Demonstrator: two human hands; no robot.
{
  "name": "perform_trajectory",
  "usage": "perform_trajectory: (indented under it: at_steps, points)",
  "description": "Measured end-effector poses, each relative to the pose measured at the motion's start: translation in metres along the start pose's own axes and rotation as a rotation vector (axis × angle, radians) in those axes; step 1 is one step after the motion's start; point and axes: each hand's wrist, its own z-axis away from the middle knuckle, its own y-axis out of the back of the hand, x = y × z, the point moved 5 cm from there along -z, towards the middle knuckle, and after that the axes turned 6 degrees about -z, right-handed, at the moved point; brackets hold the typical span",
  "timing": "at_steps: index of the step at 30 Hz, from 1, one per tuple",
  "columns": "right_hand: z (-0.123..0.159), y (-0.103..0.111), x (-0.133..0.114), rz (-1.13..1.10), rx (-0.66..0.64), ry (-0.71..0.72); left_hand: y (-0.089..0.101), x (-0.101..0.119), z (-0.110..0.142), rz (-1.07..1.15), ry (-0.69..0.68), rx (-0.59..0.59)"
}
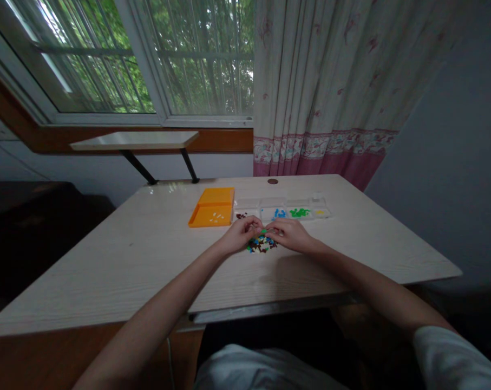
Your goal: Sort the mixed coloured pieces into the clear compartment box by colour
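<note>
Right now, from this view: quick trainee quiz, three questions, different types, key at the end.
1. What colour are the pieces in the orange box?
A) blue
B) white
C) green

2. True or false: the mixed pile lies farther from the person than the clear trays.

3. Order the main colours in the clear trays, left to right: green, yellow, brown, blue.

Key: 1 B; 2 false; 3 brown, blue, green, yellow.
</note>
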Motion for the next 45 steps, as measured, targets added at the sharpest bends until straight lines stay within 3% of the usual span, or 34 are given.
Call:
perform_trajectory:
  at_steps: [11, 16, 19, 22, 29, 40, 45]
  points:
    - [0.001, 0.003, -0.005, -0.032, 0.043, 0.087, -0.004, 0.003, 0.0, 0.022, 0.004, -0.034]
    - [0.001, 0.021, 0.001, 0.002, 0.161, 0.06, 0.022, 0.005, 0.004, -0.302, 0.04, -0.017]
    - [0.003, 0.036, 0.01, 0.017, 0.257, 0.027, 0.04, -0.002, 0.01, -0.494, 0.081, -0.134]
    - [0.004, 0.043, 0.017, 0.04, 0.289, 0.006, 0.047, -0.012, 0.015, -0.531, 0.126, -0.256]
    - [0.005, 0.045, 0.017, 0.078, 0.295, 0.033, 0.027, -0.011, 0.016, -0.489, 0.122, -0.425]
    - [0.004, 0.048, 0.022, 0.109, 0.245, 0.03, 0.024, -0.007, 0.016, -0.5, 0.084, -0.417]
    - [0.005, 0.058, 0.053, 0.251, 0.144, -0.146, 0.024, -0.005, 0.016, -0.53, 0.086, -0.404]
